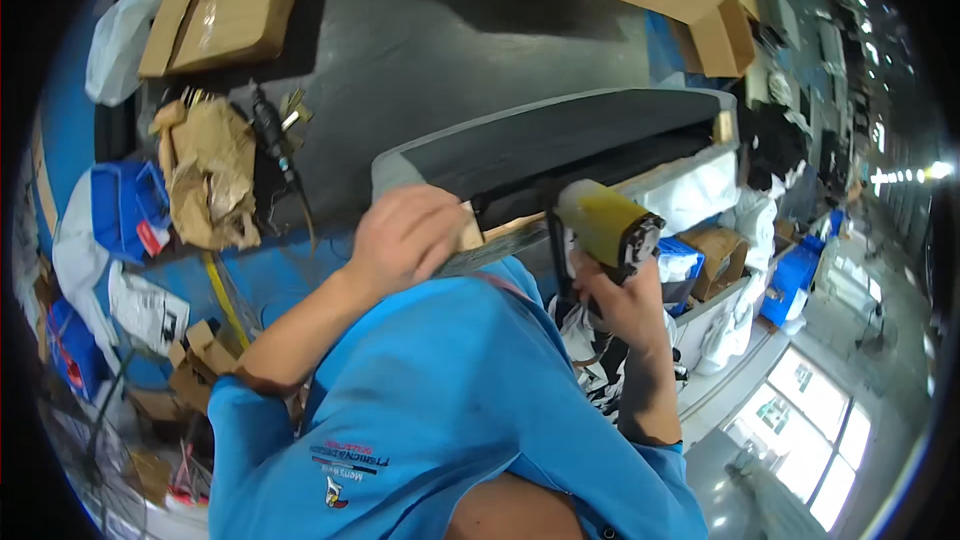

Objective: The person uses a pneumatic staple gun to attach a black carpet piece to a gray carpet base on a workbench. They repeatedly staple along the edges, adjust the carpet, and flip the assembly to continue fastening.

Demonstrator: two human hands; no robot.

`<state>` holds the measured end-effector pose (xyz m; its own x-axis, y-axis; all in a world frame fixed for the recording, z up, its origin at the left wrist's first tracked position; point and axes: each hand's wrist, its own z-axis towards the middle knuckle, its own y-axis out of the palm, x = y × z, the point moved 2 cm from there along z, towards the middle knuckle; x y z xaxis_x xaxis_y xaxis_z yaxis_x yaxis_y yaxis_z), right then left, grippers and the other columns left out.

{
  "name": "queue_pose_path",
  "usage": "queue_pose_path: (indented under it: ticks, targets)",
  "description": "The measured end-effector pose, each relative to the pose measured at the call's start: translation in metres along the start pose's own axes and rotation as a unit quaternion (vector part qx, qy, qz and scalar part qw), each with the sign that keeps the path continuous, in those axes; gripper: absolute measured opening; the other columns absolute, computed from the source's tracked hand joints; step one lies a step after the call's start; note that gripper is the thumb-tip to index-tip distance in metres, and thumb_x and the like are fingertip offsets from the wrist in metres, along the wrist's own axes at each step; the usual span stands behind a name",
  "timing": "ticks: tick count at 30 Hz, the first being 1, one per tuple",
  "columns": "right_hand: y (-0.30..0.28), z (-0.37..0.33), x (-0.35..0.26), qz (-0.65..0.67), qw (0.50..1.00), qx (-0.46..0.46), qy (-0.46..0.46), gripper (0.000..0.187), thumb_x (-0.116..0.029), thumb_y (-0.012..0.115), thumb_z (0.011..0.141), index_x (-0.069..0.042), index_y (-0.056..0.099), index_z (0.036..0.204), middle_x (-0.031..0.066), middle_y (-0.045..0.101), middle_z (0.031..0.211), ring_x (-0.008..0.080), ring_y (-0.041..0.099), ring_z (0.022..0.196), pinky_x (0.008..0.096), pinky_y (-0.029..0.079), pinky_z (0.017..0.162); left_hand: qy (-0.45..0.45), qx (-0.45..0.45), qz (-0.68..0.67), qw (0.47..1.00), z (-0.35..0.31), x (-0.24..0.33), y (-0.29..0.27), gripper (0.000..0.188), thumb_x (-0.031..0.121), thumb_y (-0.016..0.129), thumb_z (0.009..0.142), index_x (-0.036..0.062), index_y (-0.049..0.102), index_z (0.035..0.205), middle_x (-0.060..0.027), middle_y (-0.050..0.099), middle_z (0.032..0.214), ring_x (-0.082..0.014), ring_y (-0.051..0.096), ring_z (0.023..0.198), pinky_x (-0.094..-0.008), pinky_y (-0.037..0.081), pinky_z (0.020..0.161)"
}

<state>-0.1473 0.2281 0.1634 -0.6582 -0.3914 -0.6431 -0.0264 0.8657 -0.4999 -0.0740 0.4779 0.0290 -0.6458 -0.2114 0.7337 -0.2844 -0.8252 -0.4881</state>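
The long grey frame (590, 130) lies at one o'clock, before the blue-shirted person (420, 370); the left hand (405, 233) — at nine o'clock — rests half-curled on one end, beside a pale wooden block (470, 228), its grip impossible to tell; the right hand (625, 305), at four o'clock, is wrapped around a yellow-and-black handheld tool (600, 220); a carton (235, 10) sits at ten o'clock.

The left hand (405, 235) is held near nine o'clock, its back turned up and fingers bent; the left forearm (315, 325) is angled toward two o'clock from an elbow (250, 380) bent at eight. The right hand (630, 308) is placed at four o'clock, curled in a grip, the right forearm (650, 390) pointed toward twelve.
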Motion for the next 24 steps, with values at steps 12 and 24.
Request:
queue_pose_path:
  ticks: [12,24]
  targets:
    - [-0.164,0.02,0.17,0.098,0.969,-0.119,0.194,0.028,-0.024,0.083,0.09,0.001,0.072,0.096,0.0035,0.066,0.073,0.0133,0.063,0.06,0.0294,0.049,0.055,-0.196,-0.257,0.154,0.934,0.077,0.006,0.034,0.036,0.02,0.067,0.094,0.0008,0.068,0.124,-0.0179,0.072,0.115,-0.0383,0.069,0.101,-0.0461,0.056,0.086]
    - [-0.259,0.339,0.532,-0.039,0.982,0.115,0.144,0.074,-0.022,0.083,0.083,-0.008,0.055,0.15,0.024,0.072,0.124,0.0354,0.071,0.113,0.0425,0.054,0.096,-0.354,-0.288,0.275,0.846,0.107,0.044,0.065,0.034,0.001,0.058,0.093,0.0004,0.062,0.127,-0.0285,0.069,0.107,-0.0513,0.064,0.099,-0.0549,0.051,0.084]
